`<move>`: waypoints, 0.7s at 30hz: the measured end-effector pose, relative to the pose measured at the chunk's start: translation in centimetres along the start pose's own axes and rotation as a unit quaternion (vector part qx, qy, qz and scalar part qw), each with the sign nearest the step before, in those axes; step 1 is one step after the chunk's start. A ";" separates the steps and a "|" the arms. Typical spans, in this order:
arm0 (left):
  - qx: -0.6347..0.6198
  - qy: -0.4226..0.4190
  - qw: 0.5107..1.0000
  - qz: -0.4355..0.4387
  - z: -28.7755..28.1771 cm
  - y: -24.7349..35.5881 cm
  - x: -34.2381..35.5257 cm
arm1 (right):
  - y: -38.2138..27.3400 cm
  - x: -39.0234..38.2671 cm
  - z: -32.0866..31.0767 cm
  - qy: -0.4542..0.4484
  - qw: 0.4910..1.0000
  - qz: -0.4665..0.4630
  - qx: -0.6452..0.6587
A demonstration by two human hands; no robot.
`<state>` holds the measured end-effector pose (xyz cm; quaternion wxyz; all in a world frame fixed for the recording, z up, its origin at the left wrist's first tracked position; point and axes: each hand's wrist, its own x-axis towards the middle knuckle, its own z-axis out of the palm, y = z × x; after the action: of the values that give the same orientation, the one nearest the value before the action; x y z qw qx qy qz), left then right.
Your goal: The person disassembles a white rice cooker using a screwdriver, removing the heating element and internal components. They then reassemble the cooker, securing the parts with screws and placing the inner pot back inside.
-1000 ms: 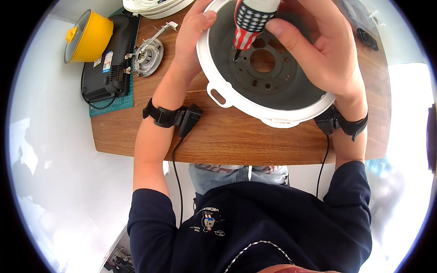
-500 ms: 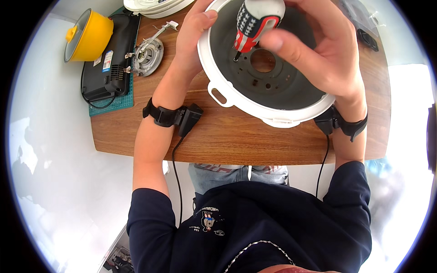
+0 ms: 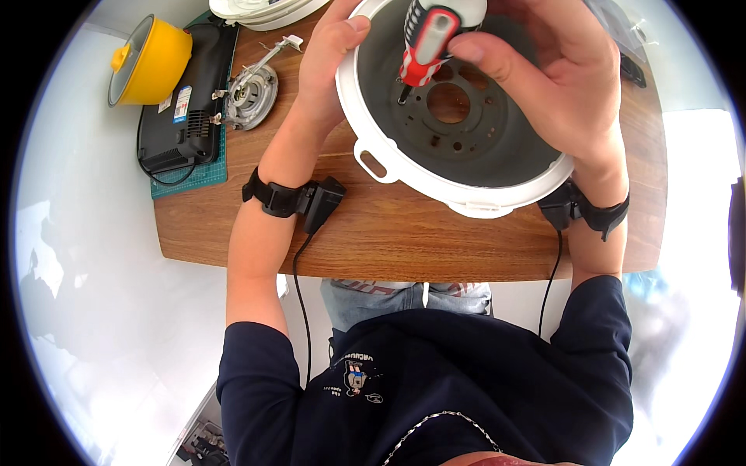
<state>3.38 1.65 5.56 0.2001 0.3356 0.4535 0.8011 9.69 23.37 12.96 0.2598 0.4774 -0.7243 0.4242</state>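
Observation:
A round white housing with a dark grey inside, like a rice cooker body [image 3: 425,177], is tilted so that its inside faces me. Its floor has a large round hole and several small ones. My left hand [image 3: 330,62] grips its rim on the left, thumb over the edge. Inside the housing stands a screwdriver [image 3: 430,43] with a red, white and black handle, its tip at a small hole left of the large one. My right hand [image 3: 573,89] has its thumb against the handle; its other fingers are partly cut off by the top edge.
At the left, a yellow pot [image 3: 159,62] rests on a black appliance [image 3: 179,140] over a green cutting mat [image 3: 210,171]. Beside it lies a round metal heating plate [image 3: 256,99] with a bracket. White round parts [image 3: 268,14] and a clear plastic container [image 3: 610,27] sit farther back.
The screwdriver's handle has turned, so its red-edged grey patch now faces me. My right hand has shifted slightly right and up, its thumb higher. My left hand and the housing have stayed put.

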 end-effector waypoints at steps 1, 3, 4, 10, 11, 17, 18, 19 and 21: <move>-0.001 0.022 1.000 -0.005 0.2 0.0 -0.1 | -0.9 -0.1 1.3 0.039 0.999 0.034 0.010; -0.003 0.067 0.998 -0.016 0.7 0.1 -0.6 | -1.4 0.1 1.7 0.049 0.997 0.049 0.013; -0.016 0.045 0.999 -0.010 0.7 0.1 -0.5 | -1.5 0.5 1.0 0.021 0.999 0.031 0.004; -0.018 0.002 1.000 0.022 0.2 -0.2 0.3 | -0.1 0.1 -0.3 -0.004 1.000 -0.015 0.007; -0.022 0.001 1.000 0.003 0.4 0.3 0.0 | -0.1 -0.2 0.5 0.016 1.000 0.003 0.016; -0.026 0.005 1.000 -0.006 0.7 0.5 -0.2 | -2.2 0.9 0.0 -0.014 0.999 0.029 -0.019; -0.029 0.005 1.000 -0.005 0.7 0.3 0.0 | -2.0 0.9 -0.1 -0.009 0.999 0.016 -0.029; -0.026 0.005 1.000 -0.003 0.7 0.4 -0.1 | -1.7 0.8 0.1 -0.003 0.999 0.000 -0.033; -0.022 0.007 1.000 0.000 0.7 0.4 -0.3 | 0.3 0.2 0.6 0.011 1.000 -0.021 0.003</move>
<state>4.07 1.67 6.05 0.2040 0.3255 0.4371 0.8133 9.40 22.78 12.66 0.2750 0.4884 -0.7099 0.4264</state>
